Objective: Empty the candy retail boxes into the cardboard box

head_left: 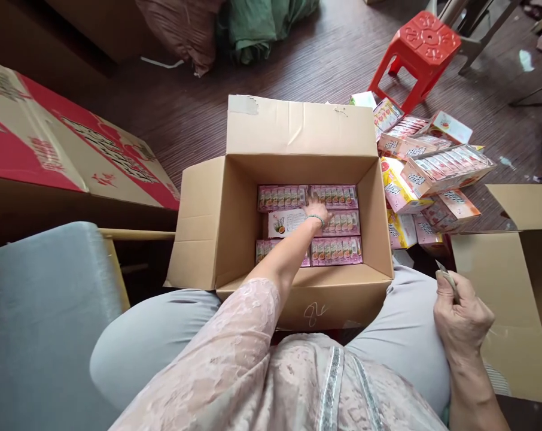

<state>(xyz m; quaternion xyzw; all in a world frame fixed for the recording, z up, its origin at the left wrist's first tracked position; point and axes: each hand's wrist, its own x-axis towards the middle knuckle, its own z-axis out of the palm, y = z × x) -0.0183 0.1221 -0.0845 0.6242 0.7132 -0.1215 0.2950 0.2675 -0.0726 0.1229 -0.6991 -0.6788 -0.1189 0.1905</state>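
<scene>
An open cardboard box stands between my knees, holding several pink multipacks of small drink cartons laid flat. My left hand reaches deep into the box and presses on the packs in the middle row, fingers spread flat. A thin bracelet circles that wrist. My right hand rests over my right knee, closed around a small blade or cutter whose tip sticks up above the fist.
A loose heap of the same multipacks lies on the floor right of the box. A second open carton is at the right edge. A red plastic stool stands behind. Flattened red-and-tan cartons and a grey chair are at left.
</scene>
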